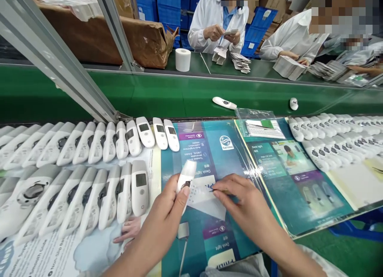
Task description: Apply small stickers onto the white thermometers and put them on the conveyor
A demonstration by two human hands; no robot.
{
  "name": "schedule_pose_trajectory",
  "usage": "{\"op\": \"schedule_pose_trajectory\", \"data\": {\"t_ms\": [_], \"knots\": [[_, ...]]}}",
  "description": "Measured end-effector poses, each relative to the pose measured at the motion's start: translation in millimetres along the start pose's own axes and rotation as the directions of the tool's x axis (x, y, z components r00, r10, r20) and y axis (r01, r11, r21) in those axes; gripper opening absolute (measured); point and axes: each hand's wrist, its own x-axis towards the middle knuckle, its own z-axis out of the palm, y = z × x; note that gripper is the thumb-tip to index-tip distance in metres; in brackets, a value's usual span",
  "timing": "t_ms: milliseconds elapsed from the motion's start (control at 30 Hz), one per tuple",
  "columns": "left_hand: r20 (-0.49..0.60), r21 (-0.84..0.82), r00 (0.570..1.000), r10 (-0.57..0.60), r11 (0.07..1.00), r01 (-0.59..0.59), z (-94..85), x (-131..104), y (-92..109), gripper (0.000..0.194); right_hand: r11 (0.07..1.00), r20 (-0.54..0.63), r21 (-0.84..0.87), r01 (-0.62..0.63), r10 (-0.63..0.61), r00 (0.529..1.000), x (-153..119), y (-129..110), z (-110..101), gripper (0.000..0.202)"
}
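Note:
My left hand (172,199) is closed around a white handheld thermometer (187,172), its pale end pointing up and away and its dark oval part facing right. Close by on the right, my right hand (239,193) has thumb and forefinger pinched on something thin, too small to make out. Between the hands, a see-through sheet with small dots (200,194) lies over the printed poster (209,225). Left of my hands, two rows of similar white thermometers (140,187) lie side by side, some with their small grey screens up.
More thermometers (338,149) lie in rows at the right. A clear bag with a white card (265,127) is at the poster's back edge. Beyond, a green belt (155,89) carries two loose thermometers (224,103). Co-workers handle cartons opposite, near a white roll (182,60). A metal post (68,65) slants at left.

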Motion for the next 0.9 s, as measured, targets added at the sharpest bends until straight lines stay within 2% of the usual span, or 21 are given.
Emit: {"op": "schedule_pose_trajectory", "data": {"t_ms": [133,300,567,700,900], "knots": [[-0.114,-0.054,0.993,0.038,0.998,-0.045,4.2,1.4,-0.6,0.042,0.998,-0.036,-0.059,-0.029,0.027,0.999,10.6,-6.3,18.7,0.014],[-0.201,-0.099,0.979,0.013,0.995,-0.034,10.1,-1.1,-5.2,0.039,0.988,-0.065,-0.144,-0.048,0.039,0.997,24.1,-9.9,28.7,0.018],[-0.143,-0.128,0.990,-0.012,0.992,-0.007,9.8,-4.2,-4.7,0.038,0.990,-0.045,-0.098,-0.099,0.095,0.994,28.9,-12.4,34.1,0.014],[-0.139,-0.123,0.990,-0.001,0.992,-0.016,9.0,-3.4,-5.4,0.038,0.988,-0.058,-0.086,-0.131,0.126,0.990,31.3,-12.6,36.8,0.007],[-0.170,-0.134,0.985,0.014,0.990,-0.037,10.6,-2.0,-9.5,0.040,0.987,-0.069,-0.053,-0.152,0.148,0.987,34.8,-11.1,37.3,0.007]]}}
